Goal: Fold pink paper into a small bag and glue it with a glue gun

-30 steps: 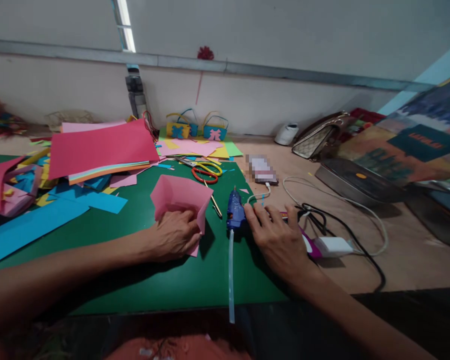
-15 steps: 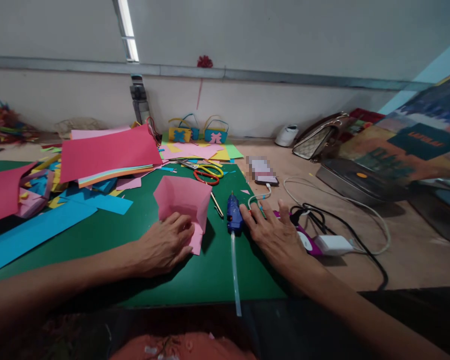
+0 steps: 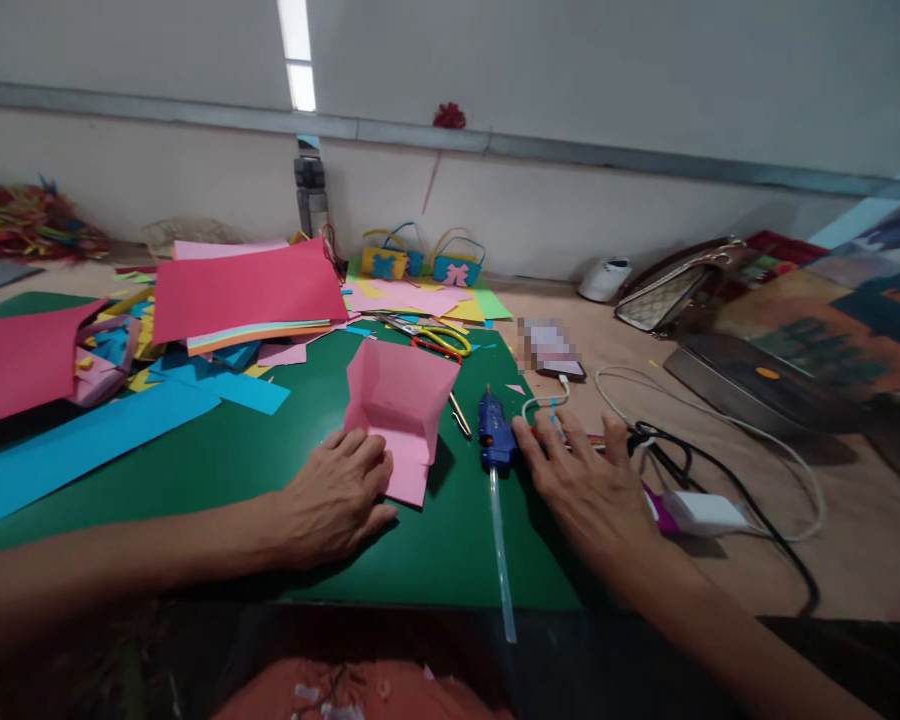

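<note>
While the pink paper box (image 3: pixel 412 375) is set on the green mat (image 3: pixel 255 450) with its walls raised and its near flap spread, the flap's left side is touched by the fingertips of the left hand (image 3: pixel 341 495). Its fingers are slightly bent and laid together, the thumb is set apart on the mat, and the paper is not gripped. The right hand (image 3: pixel 585 480) is placed palm down, its fingers fanned wide, just beside the blue hot glue gun (image 3: pixel 496 430); whether the gun's handle is touched cannot be told. A translucent glue stick (image 3: pixel 501 555) is inserted in the gun's rear. Between box and gun, a gold pen (image 3: pixel 459 412) is laid near the scissors (image 3: pixel 418 332).
</note>
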A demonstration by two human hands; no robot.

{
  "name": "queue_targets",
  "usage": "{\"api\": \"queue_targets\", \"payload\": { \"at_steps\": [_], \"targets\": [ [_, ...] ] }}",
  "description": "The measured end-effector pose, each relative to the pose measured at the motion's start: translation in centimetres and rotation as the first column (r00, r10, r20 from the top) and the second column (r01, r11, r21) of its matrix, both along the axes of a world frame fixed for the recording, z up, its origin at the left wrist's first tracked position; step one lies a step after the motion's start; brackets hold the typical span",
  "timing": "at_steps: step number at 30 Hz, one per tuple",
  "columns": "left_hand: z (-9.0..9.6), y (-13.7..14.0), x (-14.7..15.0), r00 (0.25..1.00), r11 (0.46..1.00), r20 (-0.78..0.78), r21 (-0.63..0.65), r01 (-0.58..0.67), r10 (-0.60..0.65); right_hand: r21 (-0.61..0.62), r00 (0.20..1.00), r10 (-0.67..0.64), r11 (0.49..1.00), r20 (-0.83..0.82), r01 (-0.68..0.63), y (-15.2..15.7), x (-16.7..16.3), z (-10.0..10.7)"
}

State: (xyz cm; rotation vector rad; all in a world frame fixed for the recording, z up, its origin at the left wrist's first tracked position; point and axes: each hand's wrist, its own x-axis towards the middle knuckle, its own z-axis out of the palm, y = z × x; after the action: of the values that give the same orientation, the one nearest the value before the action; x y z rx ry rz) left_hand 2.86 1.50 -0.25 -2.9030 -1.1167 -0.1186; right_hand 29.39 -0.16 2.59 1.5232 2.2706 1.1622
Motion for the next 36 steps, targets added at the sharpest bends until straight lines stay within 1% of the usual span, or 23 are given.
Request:
{"api": "queue_targets", "payload": {
  "at_steps": [2, 3, 4, 6, 8, 9, 11, 14, 16, 17, 18, 21, 23, 25, 27, 29, 30, 32, 34, 35, 36],
  "targets": [
    [0.1, -0.1, 0.4, 1.0, 1.0, -0.01, 0.026, -0.005, 0.006, 0.022, 0.998, 0.056, 0.998, -0.028, -0.056, -0.9, -1.1, 0.7],
    [0.1, -0.2, 0.7, 1.0, 0.999, -0.016, 0.037, -0.006, 0.007, 0.038, 0.992, 0.117, 0.993, -0.055, -0.115, -1.4, -1.8, 1.0],
    [0.2, -0.3, 1.0, 1.0, 0.999, -0.018, 0.044, -0.012, 0.013, 0.042, 0.971, 0.224, 0.974, -0.088, -0.221, -1.8, -2.7, 1.2],
    [0.3, -0.6, 1.5, 0.999, 0.997, -0.009, 0.057, -0.045, 0.046, 0.016, 0.893, 0.423, 0.904, -0.154, -0.426, -2.3, -4.4, 1.2],
    [0.3, -1.0, 1.8, 0.996, 0.994, 0.016, 0.074, -0.084, 0.083, -0.025, 0.816, 0.546, 0.828, -0.19, -0.56, -2.0, -5.8, 0.6],
    [0.2, -1.2, 1.9, 0.996, 0.992, 0.029, 0.084, -0.091, 0.089, -0.054, 0.812, 0.551, 0.821, -0.192, -0.569, -1.7, -6.4, 0.2],
    [-0.1, -1.7, 1.7, 0.997, 0.992, 0.051, 0.111, -0.064, 0.059, -0.083, 0.827, 0.532, 0.83, -0.18, -0.552, -0.6, -7.1, -0.5],
    [-0.5, -2.0, 0.7, 0.995, 0.988, 0.077, 0.15, 0.047, -0.059, -0.118, 0.861, 0.491, 0.854, -0.132, -0.506, 0.8, -7.3, -1.3],
    [-0.1, -1.7, -0.3, 0.987, 0.979, 0.106, 0.179, 0.098, -0.118, -0.132, 0.864, 0.493, 0.854, -0.105, -0.503, 1.3, -7.3, -1.6],
    [0.3, -1.4, -1.0, 0.986, 0.976, 0.11, 0.191, 0.101, -0.123, -0.137, 0.86, 0.501, 0.849, -0.097, -0.51, 1.5, -7.3, -1.7],
    [0.9, -1.0, -1.6, 0.985, 0.968, 0.113, 0.23, 0.104, -0.132, -0.142, 0.855, 0.51, 0.843, -0.094, -0.519, 1.6, -7.3, -1.7],
    [2.8, 0.2, -3.5, 0.991, 0.936, 0.078, 0.343, 0.074, -0.107, -0.148, 0.84, 0.533, 0.827, -0.104, -0.543, 2.0, -7.3, -1.7],
    [3.7, 0.7, -4.2, 0.998, 0.918, 0.006, 0.392, 0.056, -0.063, -0.165, 0.831, 0.544, 0.815, -0.112, -0.556, 2.3, -7.4, -1.6],
    [4.2, 0.9, -4.4, 0.991, 0.918, -0.122, 0.384, 0.102, -0.059, -0.19, 0.821, 0.558, 0.799, -0.122, -0.571, 2.7, -7.4, -1.4],
    [4.4, 0.7, -4.3, 0.968, 0.918, -0.245, 0.372, 0.141, -0.049, -0.217, 0.817, 0.561, 0.788, -0.133, -0.576, 3.0, -7.4, -1.1],
    [4.6, 0.5, -4.0, 0.947, 0.903, -0.322, 0.404, 0.146, -0.009, -0.262, 0.83, 0.536, 0.788, -0.155, -0.558, 3.2, -7.4, -0.8],
    [4.7, 0.4, -4.0, 0.941, 0.887, -0.338, 0.44, 0.142, 0.017, -0.29, 0.84, 0.517, 0.788, -0.166, -0.543, 3.4, -7.4, -0.6],
    [5.0, 0.4, -4.0, 0.943, 0.838, -0.329, 0.526, 0.146, 0.042, -0.337, 0.858, 0.479, 0.789, -0.188, -0.514, 3.8, -7.3, -0.3],
    [5.3, 0.4, -4.1, 0.952, 0.796, -0.304, 0.581, 0.172, 0.016, -0.356, 0.869, 0.45, 0.793, -0.206, -0.495, 4.3, -7.1, -0.1],
    [5.3, 0.4, -4.1, 0.954, 0.79, -0.299, 0.583, 0.192, -0.012, -0.358, 0.873, 0.439, 0.796, -0.212, -0.487, 4.5, -7.0, 0.1],
    [5.3, 0.4, -4.1, 0.953, 0.797, -0.3, 0.565, 0.212, -0.04, -0.363, 0.877, 0.426, 0.799, -0.221, -0.48, 4.8, -7.0, 0.2]
  ]
}}
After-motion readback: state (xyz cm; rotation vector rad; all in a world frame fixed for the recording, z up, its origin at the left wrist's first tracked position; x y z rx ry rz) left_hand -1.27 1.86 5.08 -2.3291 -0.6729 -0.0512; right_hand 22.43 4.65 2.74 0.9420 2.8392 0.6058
